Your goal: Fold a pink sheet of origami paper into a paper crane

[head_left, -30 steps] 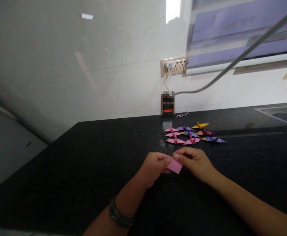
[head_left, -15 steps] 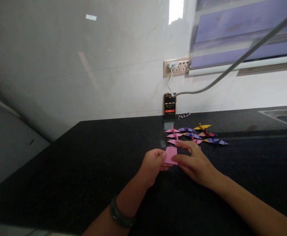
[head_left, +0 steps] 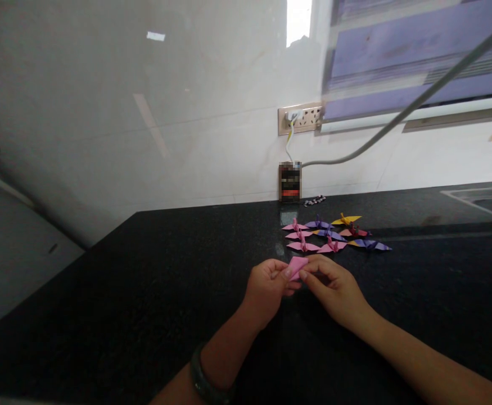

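Note:
My left hand and my right hand meet just above the black counter, both pinching a small folded pink paper between thumbs and fingers. A dark bracelet circles my left wrist. Just beyond the hands lie several finished paper cranes in pink, purple, yellow and red, set in rows on the counter.
A phone leans upright against the white tiled wall, its cable running up to a wall socket. A small beaded item lies beside it. A grey hose crosses below the window. A sink edge shows far right.
The pink paper, held as a flat square before, is now folded smaller between both hands. My right hand shifted from lying over it to pinching it.

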The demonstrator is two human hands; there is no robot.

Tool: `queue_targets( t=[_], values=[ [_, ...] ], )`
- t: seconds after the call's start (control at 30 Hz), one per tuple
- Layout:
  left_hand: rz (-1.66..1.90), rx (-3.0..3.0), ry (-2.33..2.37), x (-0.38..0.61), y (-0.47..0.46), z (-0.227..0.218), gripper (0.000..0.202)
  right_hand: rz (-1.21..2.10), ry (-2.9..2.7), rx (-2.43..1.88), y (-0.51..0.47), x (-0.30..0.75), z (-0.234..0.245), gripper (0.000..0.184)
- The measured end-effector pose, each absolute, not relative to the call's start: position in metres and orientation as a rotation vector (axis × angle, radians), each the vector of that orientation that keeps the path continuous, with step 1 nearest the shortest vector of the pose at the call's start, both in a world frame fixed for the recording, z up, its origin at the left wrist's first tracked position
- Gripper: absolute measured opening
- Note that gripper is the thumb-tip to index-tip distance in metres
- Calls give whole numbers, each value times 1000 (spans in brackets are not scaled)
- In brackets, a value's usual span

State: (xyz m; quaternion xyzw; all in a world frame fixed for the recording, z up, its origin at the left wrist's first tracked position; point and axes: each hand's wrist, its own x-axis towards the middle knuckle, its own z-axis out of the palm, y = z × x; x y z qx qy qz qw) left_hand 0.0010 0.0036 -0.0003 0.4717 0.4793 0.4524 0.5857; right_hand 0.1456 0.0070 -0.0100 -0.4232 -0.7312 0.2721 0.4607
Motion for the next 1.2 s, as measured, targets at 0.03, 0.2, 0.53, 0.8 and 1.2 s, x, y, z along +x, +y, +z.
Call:
queue_targets(
  t=[0.03,0.2,0.53,0.8,1.2],
  values=[
    [1050,1110,1107,1,3,-1,20,670,-1786,-1049,7,146,-10,9],
    [1066,1193,1068,1,1,-1,24,659,-1786,-1076,7,145,-10,12],
    [848,1560,1150,-11,5,-1,16,425,-2077,-981,9,154,-5,45],
    [1131,1629,1188,-13,7,1,25,1043,-1905,-1149,4,144,-4,21],
    [1115,1313,1068,-7,4,6,22,1266,-1788,-1083,-1,139,-9,29]
  ],
)
